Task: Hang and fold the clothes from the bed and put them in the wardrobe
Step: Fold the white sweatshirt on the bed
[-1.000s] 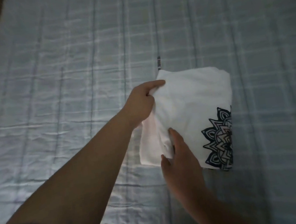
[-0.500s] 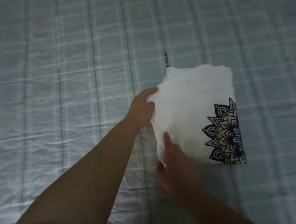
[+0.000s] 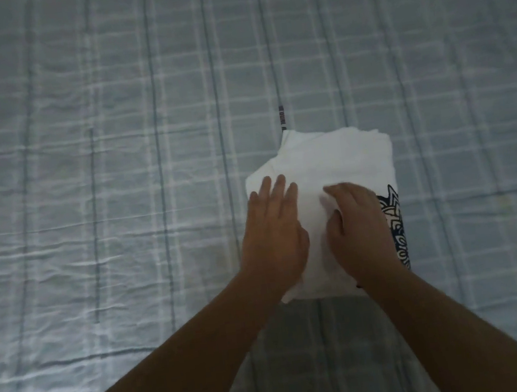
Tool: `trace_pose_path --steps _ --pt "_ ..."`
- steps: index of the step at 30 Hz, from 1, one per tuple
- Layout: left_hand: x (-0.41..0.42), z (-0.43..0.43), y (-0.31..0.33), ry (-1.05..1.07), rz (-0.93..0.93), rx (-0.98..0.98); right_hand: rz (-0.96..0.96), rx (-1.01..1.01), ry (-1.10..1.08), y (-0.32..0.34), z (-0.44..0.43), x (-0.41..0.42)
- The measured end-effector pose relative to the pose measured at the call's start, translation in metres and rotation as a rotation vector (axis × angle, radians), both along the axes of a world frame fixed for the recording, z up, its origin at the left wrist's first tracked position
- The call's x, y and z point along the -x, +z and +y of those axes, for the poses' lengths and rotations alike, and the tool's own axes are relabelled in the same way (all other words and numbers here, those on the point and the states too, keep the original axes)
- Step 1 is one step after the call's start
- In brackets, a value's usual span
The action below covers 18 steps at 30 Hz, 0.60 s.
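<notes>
A white T-shirt [image 3: 337,155] lies folded into a compact, roughly rectangular bundle, flat on the bed [image 3: 117,181], just right of the frame's centre. Its top edge is uneven, the layers stepping up to a small peak at the upper left corner. A dark blue mandala print [image 3: 395,210] runs down its right edge. The bed's cover is pale blue-grey, checked and lightly creased.

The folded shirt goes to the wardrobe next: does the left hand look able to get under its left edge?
Probably yes: the left hand lies flat on the folded shirt beside that edge, with bare bedsheet next to it.
</notes>
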<state>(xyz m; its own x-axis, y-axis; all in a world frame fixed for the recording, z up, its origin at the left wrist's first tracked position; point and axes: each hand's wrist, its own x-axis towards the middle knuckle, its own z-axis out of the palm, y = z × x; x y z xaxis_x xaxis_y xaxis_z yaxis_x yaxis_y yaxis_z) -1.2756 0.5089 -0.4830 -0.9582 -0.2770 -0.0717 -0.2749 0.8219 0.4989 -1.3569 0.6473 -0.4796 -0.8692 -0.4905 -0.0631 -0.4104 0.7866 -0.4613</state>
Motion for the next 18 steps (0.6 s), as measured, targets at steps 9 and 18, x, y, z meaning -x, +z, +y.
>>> trace_pose_path --steps 9,18 --pt "-0.041 0.016 -0.068 -0.198 -0.106 0.165 0.039 -0.359 0.259 -0.054 0.024 -0.001" --pt "-0.025 0.005 -0.035 -0.153 0.008 0.049 0.025 -0.090 0.197 -0.015 -0.005 0.056"
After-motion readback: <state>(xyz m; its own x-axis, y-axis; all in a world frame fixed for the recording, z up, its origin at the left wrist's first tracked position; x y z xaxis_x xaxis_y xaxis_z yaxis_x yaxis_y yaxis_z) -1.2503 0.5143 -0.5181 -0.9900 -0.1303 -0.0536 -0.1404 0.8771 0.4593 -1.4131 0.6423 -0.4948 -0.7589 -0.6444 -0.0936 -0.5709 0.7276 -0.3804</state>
